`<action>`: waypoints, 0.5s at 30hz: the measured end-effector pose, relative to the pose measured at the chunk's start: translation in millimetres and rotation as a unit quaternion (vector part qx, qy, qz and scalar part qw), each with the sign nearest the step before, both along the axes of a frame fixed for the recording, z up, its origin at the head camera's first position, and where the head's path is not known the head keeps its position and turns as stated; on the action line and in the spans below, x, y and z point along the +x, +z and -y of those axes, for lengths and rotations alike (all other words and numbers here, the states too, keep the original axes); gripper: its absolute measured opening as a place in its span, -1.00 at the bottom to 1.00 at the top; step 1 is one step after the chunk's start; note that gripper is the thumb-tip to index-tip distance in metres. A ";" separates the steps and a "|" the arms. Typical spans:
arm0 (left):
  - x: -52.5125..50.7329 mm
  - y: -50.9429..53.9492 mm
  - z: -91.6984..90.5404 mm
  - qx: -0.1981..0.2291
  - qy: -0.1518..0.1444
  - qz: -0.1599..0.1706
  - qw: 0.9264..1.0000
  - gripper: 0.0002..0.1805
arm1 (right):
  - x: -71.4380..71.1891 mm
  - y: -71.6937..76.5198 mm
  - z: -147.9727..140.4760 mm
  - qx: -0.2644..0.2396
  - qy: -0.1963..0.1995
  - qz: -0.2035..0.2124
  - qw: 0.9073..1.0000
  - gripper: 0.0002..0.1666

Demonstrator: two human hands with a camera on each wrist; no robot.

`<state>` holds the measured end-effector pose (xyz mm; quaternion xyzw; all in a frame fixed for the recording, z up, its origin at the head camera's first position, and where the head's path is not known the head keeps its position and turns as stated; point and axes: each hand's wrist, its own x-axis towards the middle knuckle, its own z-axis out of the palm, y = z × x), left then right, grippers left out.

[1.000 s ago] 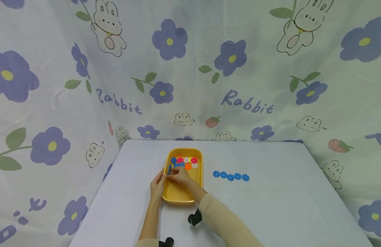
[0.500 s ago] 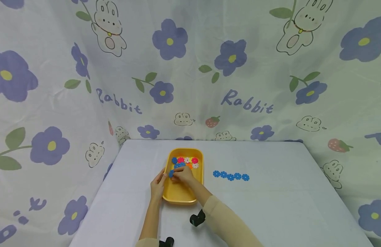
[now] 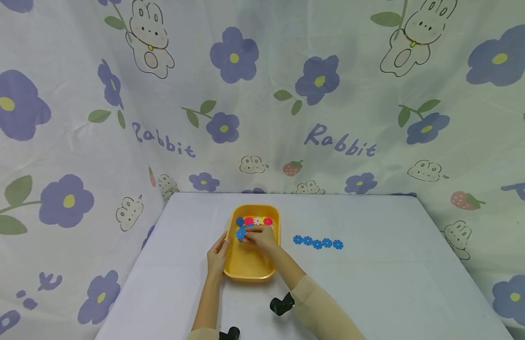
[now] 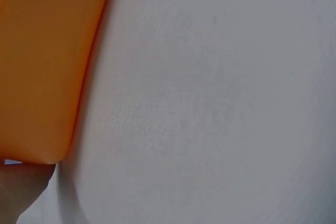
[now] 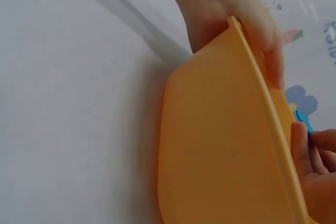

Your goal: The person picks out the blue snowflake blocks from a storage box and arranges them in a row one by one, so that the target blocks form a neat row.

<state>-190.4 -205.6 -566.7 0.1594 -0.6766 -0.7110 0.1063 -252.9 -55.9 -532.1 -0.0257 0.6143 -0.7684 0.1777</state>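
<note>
In the head view, my left hand [image 3: 216, 259] grips the left rim of a yellow plastic tray [image 3: 249, 267]. The right wrist view shows that hand [image 5: 236, 14] with its fingers over the tray's edge. Above the tray's left side, my right hand [image 3: 263, 237] pinches a blue notched snowflake disc [image 3: 240, 234] between thumb and fingers; the disc [image 5: 302, 119] is partly hidden in the right wrist view. Toward the tray's far end lie more discs: a dark blue disc [image 3: 240, 221], a white disc [image 3: 257, 221] and red ones such as this red disc [image 3: 268, 221]. My right hand covers some pieces.
Several blue snowflake discs [image 3: 317, 244] form a wavy row on the white table [image 3: 381, 274], right of the tray. Black camera mounts, one a black mount [image 3: 282, 305], sit at both wrists. A patterned curtain [image 3: 271, 108] stands behind the table.
My right hand has moved slightly up and to the right, with the blue disc now raised and its flat face toward the head camera. The left hand keeps its place on the tray.
</note>
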 end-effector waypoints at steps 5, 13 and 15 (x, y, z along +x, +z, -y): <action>-1.1 0.1 -0.6 -0.004 0.005 0.007 1.000 -0.54 | 3.2 8.5 -12.2 -0.026 0.005 -0.007 1.000 -0.68; -1.0 0.4 -1.8 -0.005 0.018 -0.002 1.000 -0.53 | 4.2 12.8 -32.8 0.001 -0.003 -0.006 1.000 -0.66; -1.0 0.0 -2.0 -0.006 0.016 -0.002 1.000 -0.53 | 4.7 14.3 -37.6 0.003 -0.005 -0.004 1.000 -0.66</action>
